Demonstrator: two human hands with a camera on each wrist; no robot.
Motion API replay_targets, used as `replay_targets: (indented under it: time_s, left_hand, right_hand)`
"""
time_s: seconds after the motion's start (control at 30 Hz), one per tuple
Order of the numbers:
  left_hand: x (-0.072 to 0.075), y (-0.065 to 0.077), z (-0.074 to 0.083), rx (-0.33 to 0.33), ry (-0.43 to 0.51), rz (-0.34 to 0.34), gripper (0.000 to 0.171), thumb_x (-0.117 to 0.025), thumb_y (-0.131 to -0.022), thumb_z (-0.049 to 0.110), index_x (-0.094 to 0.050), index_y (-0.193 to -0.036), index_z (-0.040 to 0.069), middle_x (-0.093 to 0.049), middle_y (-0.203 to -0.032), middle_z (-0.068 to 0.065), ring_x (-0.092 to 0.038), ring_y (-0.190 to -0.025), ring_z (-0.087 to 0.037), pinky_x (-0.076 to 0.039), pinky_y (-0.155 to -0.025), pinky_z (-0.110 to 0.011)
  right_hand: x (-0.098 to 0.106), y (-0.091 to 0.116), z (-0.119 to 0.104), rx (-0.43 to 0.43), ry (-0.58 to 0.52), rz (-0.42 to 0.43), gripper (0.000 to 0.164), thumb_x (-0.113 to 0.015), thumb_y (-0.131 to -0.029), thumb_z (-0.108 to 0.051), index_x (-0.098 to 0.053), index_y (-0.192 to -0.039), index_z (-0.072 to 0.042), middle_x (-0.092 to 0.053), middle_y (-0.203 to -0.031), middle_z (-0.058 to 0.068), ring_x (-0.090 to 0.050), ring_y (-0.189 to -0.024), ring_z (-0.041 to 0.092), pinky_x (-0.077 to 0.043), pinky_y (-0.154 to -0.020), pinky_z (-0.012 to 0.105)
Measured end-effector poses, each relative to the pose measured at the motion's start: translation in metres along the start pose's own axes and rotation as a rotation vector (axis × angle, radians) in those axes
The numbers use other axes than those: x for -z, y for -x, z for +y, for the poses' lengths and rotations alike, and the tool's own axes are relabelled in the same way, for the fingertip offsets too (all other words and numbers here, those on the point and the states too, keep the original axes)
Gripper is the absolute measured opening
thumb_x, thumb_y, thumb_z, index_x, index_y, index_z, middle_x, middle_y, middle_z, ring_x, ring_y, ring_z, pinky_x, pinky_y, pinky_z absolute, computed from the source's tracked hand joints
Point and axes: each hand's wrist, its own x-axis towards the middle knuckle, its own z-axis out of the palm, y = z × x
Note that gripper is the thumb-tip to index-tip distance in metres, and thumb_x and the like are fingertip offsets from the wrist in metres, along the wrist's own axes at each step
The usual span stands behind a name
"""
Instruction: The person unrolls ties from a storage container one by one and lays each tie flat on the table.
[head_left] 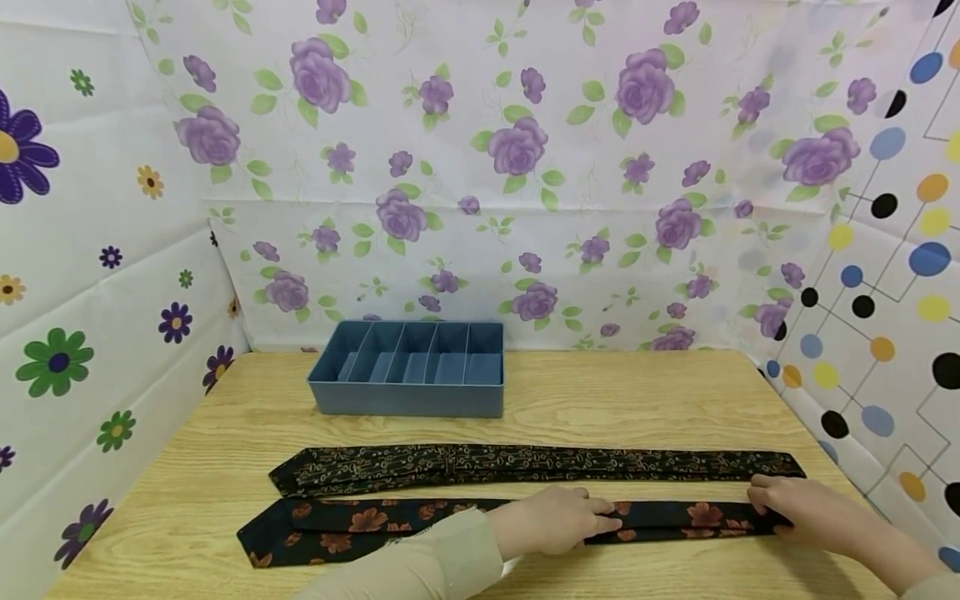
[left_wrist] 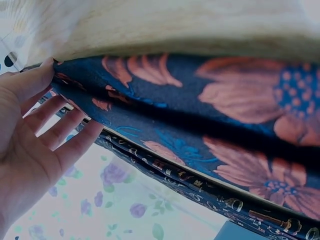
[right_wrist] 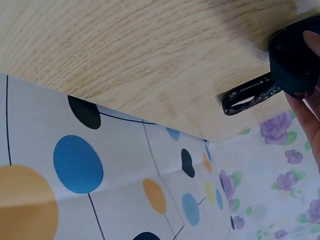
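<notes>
A dark necktie with orange flowers [head_left: 367, 521] lies folded lengthwise along the front of the table. My left hand [head_left: 555, 518] is at its middle; in the left wrist view the thumb is at one edge of the tie and the fingers [left_wrist: 75, 145] are at the other, gripping across it. At the tie's right end my right hand [head_left: 813, 512] pinches the fold, and the right wrist view shows thumb and fingers around that dark end [right_wrist: 295, 60]. Just behind lies a second black necktie with a small gold pattern [head_left: 525, 463], also folded and roughly parallel.
A blue-grey box [head_left: 405, 398] with several compartments stands at the back left of the wooden table [head_left: 637, 400]. Patterned cloth walls [head_left: 465, 167] enclose the back and both sides.
</notes>
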Motion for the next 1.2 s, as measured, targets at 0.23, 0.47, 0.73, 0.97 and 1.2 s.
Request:
replay_targets:
  time_s: [0.23, 0.47, 0.73, 0.97, 1.2]
  left_hand:
    - [0.0, 0.002, 0.0, 0.002, -0.001, 0.002, 0.053, -0.06, -0.093, 0.024, -0.042, -0.142, 0.03, -0.04, -0.146, 0.011, -0.051, -0.122, -0.005, -0.047, -0.089, -0.013]
    - [-0.001, 0.002, -0.001, 0.007, 0.033, 0.009, 0.053, -0.06, -0.093, 0.02, -0.043, -0.142, 0.029, -0.041, -0.146, 0.011, -0.051, -0.121, -0.005, -0.048, -0.085, -0.012]
    - [-0.002, 0.002, 0.0, 0.019, 0.047, -0.004, 0.053, -0.058, -0.093, 0.02, -0.041, -0.143, 0.029, -0.04, -0.147, 0.011, -0.05, -0.123, -0.005, -0.047, -0.09, -0.014]
    - [-0.004, 0.002, 0.0, 0.029, 0.043, -0.012, 0.052, -0.056, -0.095, 0.019, -0.04, -0.143, 0.03, -0.039, -0.147, 0.011, -0.049, -0.125, -0.006, -0.047, -0.093, -0.015]
    - [-0.005, 0.003, 0.0, 0.017, 0.055, 0.004, 0.049, -0.052, -0.097, 0.019, -0.04, -0.144, 0.029, -0.038, -0.148, 0.01, -0.048, -0.126, -0.005, -0.046, -0.094, -0.015]
  right_hand:
    - [0.003, 0.004, 0.003, -0.04, -0.024, -0.028, 0.034, -0.08, -0.068, -0.008, -0.05, -0.077, -0.02, -0.041, -0.075, -0.015, -0.033, -0.062, -0.006, -0.034, -0.047, 0.019]
    - [0.005, 0.005, 0.009, -0.125, -0.093, -0.098, 0.027, -0.078, -0.073, -0.009, -0.054, -0.082, -0.019, -0.045, -0.077, -0.012, -0.035, -0.062, -0.004, -0.033, -0.048, 0.022]
    - [0.005, 0.01, 0.016, -0.111, -0.051, -0.062, 0.022, -0.076, -0.072, -0.001, -0.062, -0.084, -0.013, -0.052, -0.077, -0.01, -0.045, -0.064, -0.004, -0.041, -0.049, 0.025]
    - [0.003, 0.014, 0.021, -0.073, 0.005, 0.003, 0.021, -0.077, -0.07, -0.001, -0.066, -0.085, -0.009, -0.058, -0.079, -0.005, -0.057, -0.068, 0.006, -0.049, -0.053, 0.026]
    - [-0.008, 0.022, 0.024, -0.113, 0.168, 0.038, 0.025, -0.077, -0.069, -0.001, -0.068, -0.093, -0.001, -0.067, -0.089, 0.01, -0.065, -0.079, 0.026, -0.056, -0.063, 0.034]
